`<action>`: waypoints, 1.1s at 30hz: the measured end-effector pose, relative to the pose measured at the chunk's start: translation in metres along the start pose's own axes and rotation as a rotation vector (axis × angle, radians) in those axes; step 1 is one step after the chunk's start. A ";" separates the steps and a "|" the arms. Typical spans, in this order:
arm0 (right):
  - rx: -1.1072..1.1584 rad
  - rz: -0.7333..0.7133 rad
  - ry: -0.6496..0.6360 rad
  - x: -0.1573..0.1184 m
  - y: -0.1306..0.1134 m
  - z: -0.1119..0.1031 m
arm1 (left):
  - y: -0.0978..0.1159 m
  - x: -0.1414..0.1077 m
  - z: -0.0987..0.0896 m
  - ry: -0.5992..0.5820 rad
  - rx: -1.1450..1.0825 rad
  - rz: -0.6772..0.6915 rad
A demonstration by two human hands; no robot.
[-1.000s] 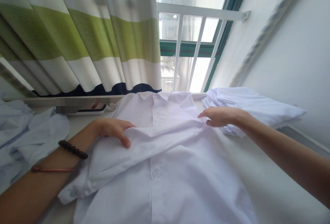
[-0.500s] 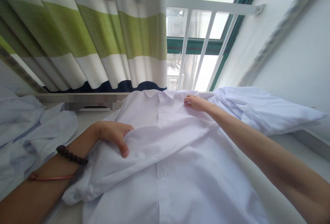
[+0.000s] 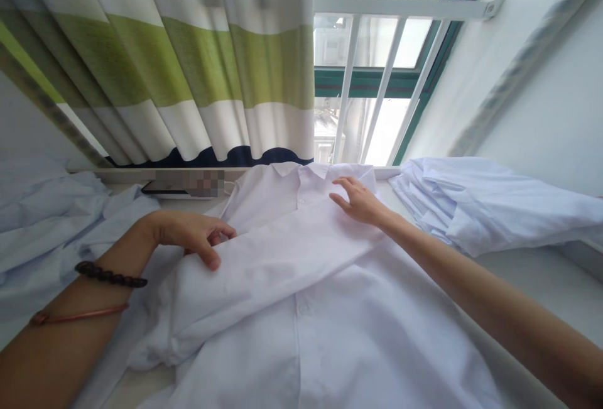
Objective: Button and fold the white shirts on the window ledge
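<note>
A white button-up shirt (image 3: 348,327) lies front up before me, its collar (image 3: 301,171) at the far end. One sleeve (image 3: 264,258) is laid slantwise across the chest, with its cuff end at the lower left. My left hand (image 3: 193,236) rests at the upper edge of this sleeve, thumb and fingers apart. Near the shoulder, below the collar's right side, my right hand (image 3: 355,198) has its fingers spread over the cloth. Dark beads and a reddish cord circle my left wrist.
Crumpled white cloth (image 3: 56,227) lies at the left, and folded white cloth (image 3: 494,201) at the right. A phone-like device (image 3: 160,188), partly blurred out, sits by the far ledge. Behind are a striped curtain (image 3: 198,70) and a white window railing (image 3: 400,8).
My right hand has opened its fingers and shifted slightly nearer to me. My left hand has moved a little left along the sleeve. The view has turned slightly left.
</note>
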State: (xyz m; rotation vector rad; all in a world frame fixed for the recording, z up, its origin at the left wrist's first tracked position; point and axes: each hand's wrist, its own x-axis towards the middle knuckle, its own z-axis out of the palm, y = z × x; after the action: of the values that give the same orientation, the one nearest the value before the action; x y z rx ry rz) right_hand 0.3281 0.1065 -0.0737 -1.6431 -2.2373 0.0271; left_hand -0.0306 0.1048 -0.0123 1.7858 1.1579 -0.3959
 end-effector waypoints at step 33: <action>0.147 -0.936 -0.084 -0.066 -0.201 0.013 | -0.022 0.007 -0.005 0.230 -0.001 0.029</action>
State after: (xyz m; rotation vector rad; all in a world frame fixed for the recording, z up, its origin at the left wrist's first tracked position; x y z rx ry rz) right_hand 0.1567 -0.0163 -0.0588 -0.4169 -2.7579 0.0178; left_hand -0.0470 0.1152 -0.0259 1.8814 1.2877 -0.1755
